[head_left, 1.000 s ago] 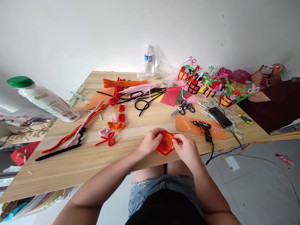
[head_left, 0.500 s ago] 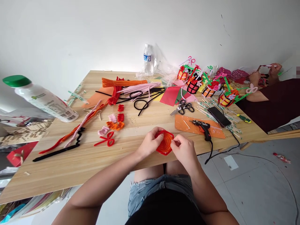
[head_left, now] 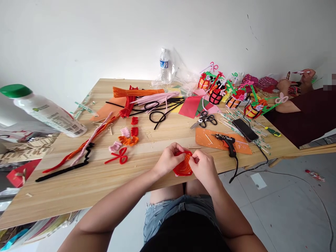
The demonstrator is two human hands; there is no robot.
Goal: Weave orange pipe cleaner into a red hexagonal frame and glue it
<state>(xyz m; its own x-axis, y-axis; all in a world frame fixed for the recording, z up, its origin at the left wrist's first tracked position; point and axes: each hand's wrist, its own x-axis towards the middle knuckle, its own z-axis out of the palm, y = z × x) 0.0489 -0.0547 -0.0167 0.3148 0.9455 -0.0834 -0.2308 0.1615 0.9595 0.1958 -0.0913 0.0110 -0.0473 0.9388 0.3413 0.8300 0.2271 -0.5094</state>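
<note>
At the table's near edge I hold a round, coiled pipe-cleaner piece (head_left: 183,168), orange inside with a red rim. My left hand (head_left: 169,159) grips its left side, thumb over the face and fingers behind. My right hand (head_left: 205,166) pinches the upper right rim between thumb and fingertips. The fingers cover parts of the rim. To the left lie a red pipe-cleaner bow (head_left: 121,156), an orange crimped pipe-cleaner piece (head_left: 128,140) and small pink and red crimped pieces.
A hot glue gun (head_left: 228,140) rests on orange card, its cord trailing off the edge. Scissors (head_left: 204,119), a phone (head_left: 245,129) and thin sticks lie nearby. Several flower baskets (head_left: 233,100) stand at the back right, near another person's hands (head_left: 285,84). A white bottle (head_left: 49,110) stands left.
My right hand has shifted slightly left, its fingertips now higher on the rim. The coiled piece has tipped a little. The other person's hands have moved slightly.
</note>
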